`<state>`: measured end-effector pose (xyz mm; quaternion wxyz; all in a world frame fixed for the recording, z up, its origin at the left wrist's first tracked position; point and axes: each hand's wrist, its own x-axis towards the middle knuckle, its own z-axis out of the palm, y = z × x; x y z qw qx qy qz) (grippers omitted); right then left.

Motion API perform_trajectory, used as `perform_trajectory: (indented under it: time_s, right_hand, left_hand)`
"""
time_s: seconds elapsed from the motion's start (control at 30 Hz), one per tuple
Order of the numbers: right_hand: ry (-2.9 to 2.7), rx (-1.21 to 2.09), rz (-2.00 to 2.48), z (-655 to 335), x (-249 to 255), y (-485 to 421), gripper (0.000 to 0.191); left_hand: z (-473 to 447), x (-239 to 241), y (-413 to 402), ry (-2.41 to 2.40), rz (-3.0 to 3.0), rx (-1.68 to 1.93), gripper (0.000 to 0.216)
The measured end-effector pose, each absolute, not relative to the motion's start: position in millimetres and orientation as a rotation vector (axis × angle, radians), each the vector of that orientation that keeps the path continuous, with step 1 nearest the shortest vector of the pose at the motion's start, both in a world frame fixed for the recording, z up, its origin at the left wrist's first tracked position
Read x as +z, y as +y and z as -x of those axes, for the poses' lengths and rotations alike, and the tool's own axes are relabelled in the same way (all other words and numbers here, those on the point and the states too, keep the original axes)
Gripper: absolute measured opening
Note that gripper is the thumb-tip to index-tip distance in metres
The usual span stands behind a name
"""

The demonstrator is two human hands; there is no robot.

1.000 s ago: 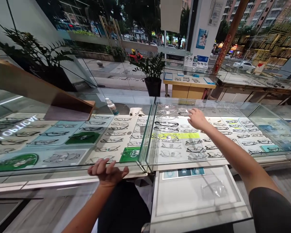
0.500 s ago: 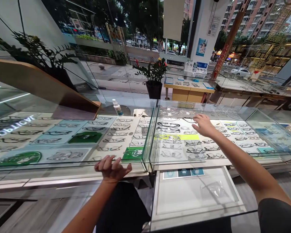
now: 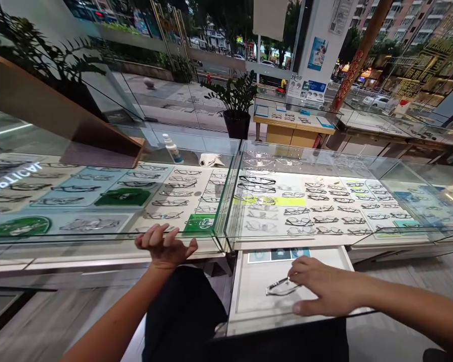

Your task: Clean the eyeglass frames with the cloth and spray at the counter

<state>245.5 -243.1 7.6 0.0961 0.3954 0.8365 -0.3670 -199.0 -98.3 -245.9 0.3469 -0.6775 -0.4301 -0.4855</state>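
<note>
My left hand rests at the front edge of the left glass display case, its fingers curled over the rim and the thumb out to the side. Over a pulled-out white drawer, my right hand has its fingertips on a pair of eyeglasses with a dark frame. The eyeglasses stick out to the left of the fingers; their far end is covered by the hand. A strip of blue pictures lies at the back of the drawer.
Rows of eyeglasses lie under glass in the right display case. A spray bottle and a crumpled white cloth sit on the left case. A slanted wooden board rises at left. Potted plants stand behind.
My right hand has come back from the top of the right case to above the drawer, with eyeglasses at its fingers. My left hand stays on the case edge. The view has tilted down.
</note>
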Motion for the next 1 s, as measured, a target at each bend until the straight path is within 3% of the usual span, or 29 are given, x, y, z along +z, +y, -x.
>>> perform_trajectory:
  time_s: [0.17,0.4,0.6,1.0]
  right_hand:
    - [2.580,-0.599,-1.656,-243,-98,-215,0.076]
    - [2.613,-0.017,-2.074,-269,-159,-105,0.063]
    - [2.482,0.070,-2.353,-288,-164,-27,0.061]
    - [2.432,-0.121,-2.169,-320,-185,61,0.058]
  left_hand:
    - [199,-243,-102,-1.099,1.764,-1.253,0.057]
    - [201,-242,-102,-1.226,1.745,-1.318,0.056]
    - [204,-241,-103,-1.096,1.723,-1.325,0.058]
    - [220,-249,-115,-1.013,1.664,-1.301,0.056]
